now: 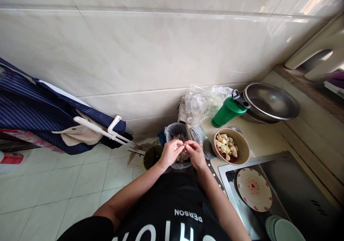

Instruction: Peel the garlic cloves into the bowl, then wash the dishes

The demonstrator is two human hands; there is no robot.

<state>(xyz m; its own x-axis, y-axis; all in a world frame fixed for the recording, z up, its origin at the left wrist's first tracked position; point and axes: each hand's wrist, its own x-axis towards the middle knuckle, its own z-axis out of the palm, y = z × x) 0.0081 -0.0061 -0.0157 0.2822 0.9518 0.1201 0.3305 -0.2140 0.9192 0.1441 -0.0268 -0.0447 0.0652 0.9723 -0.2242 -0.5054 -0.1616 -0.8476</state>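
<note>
My left hand (170, 153) and my right hand (195, 154) meet fingertip to fingertip above a lined waste bin (169, 129). Between the pinched fingers of both is a small pale piece that looks like a garlic clove (184, 144), mostly hidden. Something whitish also shows at the left fingers, too small to make out. Papery peels (182, 157) lie in the bin below. To the right of my right hand, a beige basket (244, 148) on the counter holds peeled garlic cloves (223, 140), a piece of ginger (233, 150) and red chillies (221, 154).
A green shaker bottle (230, 109) stands by clear plastic bags (204, 101) and metal bowls (272, 99). Nearer, a sink (228, 194) has a patterned plate (254, 190) and stacked plates (287, 231). At left, a white handle (94, 126) and striped cloth (40, 105) hang above tiles.
</note>
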